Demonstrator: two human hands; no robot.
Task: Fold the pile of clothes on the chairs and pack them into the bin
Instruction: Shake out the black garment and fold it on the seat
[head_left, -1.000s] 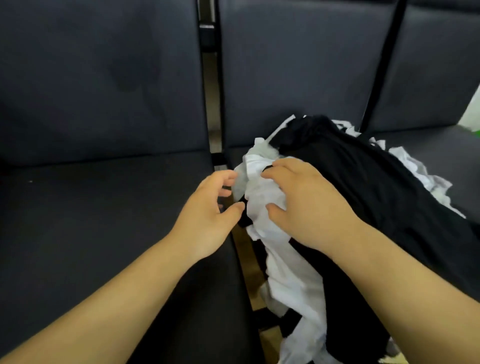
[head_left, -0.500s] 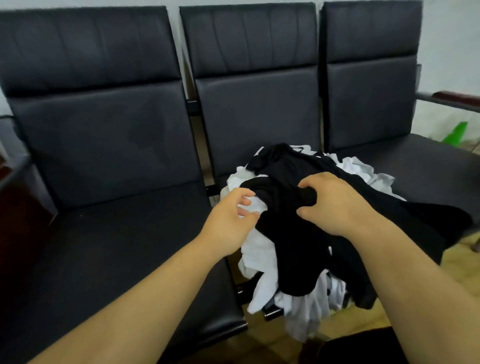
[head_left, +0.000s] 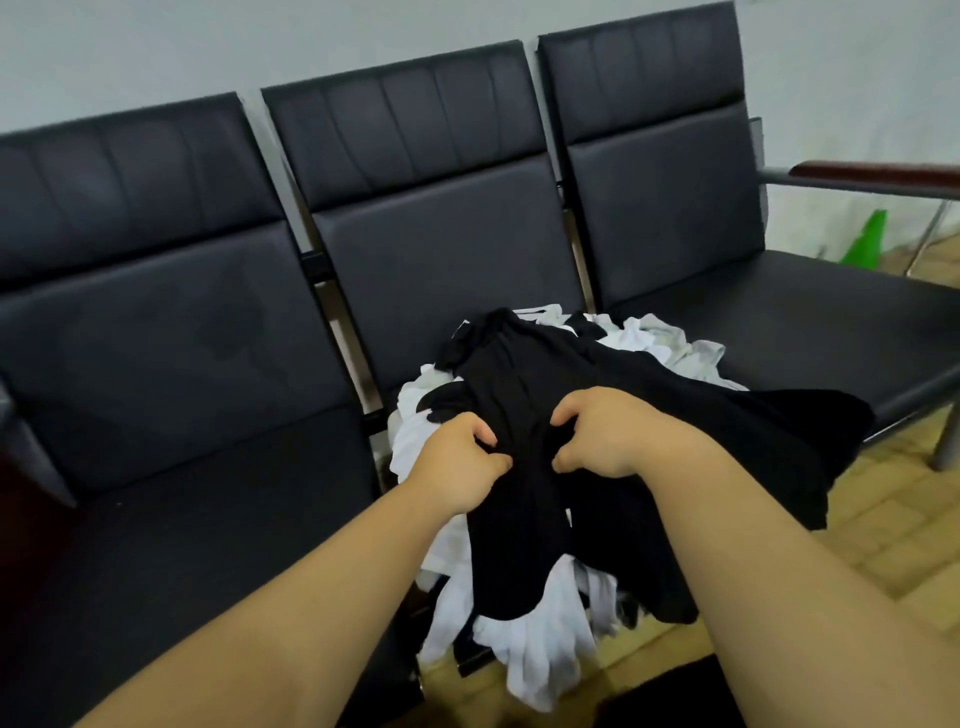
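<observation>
1. Gripping the black garment (head_left: 524, 415) atop the pile (head_left: 524, 644) on the middle chair (head_left: 441, 270), left hand (head_left: 460, 462) and right hand (head_left: 602, 436) both clutch bunched fabric.
2. Lift slowly, shaking it free of white pieces below.

Matt black cloth garment (head_left: 524, 415), white cloth garments (head_left: 545, 649), smooth leatherette chairs (head_left: 171, 322)

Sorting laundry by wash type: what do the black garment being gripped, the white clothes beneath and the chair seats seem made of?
Black garment: soft matte knit, perhaps cotton jersey; it bunches and drapes limply. White clothes: thin, matte fabric, likely cotton; crumpled, hanging edges. Chair seats: leather or imitation; smooth, faint sheen.
</observation>
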